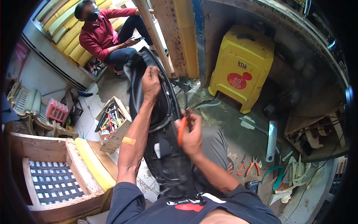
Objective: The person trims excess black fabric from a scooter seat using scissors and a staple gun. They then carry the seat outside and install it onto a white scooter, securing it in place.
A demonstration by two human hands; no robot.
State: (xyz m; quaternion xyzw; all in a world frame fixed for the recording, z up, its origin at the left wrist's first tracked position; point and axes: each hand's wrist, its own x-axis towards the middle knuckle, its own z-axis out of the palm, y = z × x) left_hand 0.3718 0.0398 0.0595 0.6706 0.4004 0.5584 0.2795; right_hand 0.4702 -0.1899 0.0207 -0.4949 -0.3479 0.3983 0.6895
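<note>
A long black seat (169, 164), shaped like a motorcycle seat with its hollow underside up, lies across my lap and stretches away from me. Black vinyl cover (135, 80) hangs loose around its far end. My left hand (151, 85) is closed on the edge of this cover, fingers pinched together. At the seat's right edge, my right hand (192, 134) is wrapped round an orange-handled tool (182, 131). The tool's working end is blurred and partly hidden, so its exact kind does not show.
Pliers (254, 166) and red-handled scissors (242, 166) lie on the floor at right, near a metal strip (272, 140) and scraps. A yellow stool (242, 67) stands ahead right. Left are a toolbox (121, 128) and wooden frame (41, 143). Another person (100, 37) sits at far left.
</note>
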